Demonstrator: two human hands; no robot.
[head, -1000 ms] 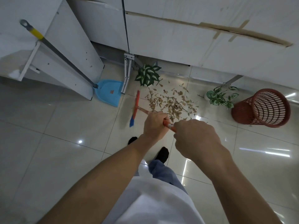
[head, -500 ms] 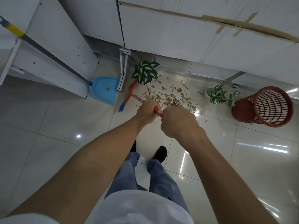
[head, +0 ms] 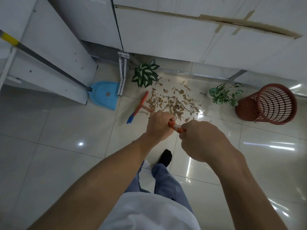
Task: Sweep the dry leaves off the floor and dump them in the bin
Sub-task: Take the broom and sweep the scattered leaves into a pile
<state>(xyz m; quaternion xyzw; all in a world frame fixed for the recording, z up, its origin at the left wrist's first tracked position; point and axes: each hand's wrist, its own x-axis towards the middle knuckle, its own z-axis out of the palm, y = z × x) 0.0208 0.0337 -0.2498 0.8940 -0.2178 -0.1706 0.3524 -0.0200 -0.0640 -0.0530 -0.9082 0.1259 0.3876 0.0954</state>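
At the far left of the frame, a long grey handle with a yellow band (head: 8,39) is seen running diagonally down from the upper left edge to a blue dustpan (head: 104,95), which stands on the pale tiled floor (head: 58,130) against the foot of a white panel (head: 49,63). Just right of the dustpan, a metal bracket leg (head: 123,72) is seen under the white cabinets (head: 166,39). Beside it, a green-and-white leafy plant (head: 146,75) is placed on the floor.

Below that plant, the broom head (head: 137,107), orange with a blue end, is laid aslant on the tiles at the left margin of the dry leaves (head: 172,102); its right edge is touching the pile. The leaves are scattered in a loose patch in the centre of the frame, between the two plants and above the hands.

The orange broom handle (head: 176,127) is gripped by both hands in the middle of the frame. The left hand (head: 159,127) is closed around it further down the shaft, and the right hand (head: 204,140) is closed around its upper end, the two fists set near each other with a short stretch of handle showing between them.

Further right, a second small plant (head: 222,95) is seen, and just beside it a red mesh bin (head: 267,103) is set, tilted, at the right of the frame, well apart from the leaves.
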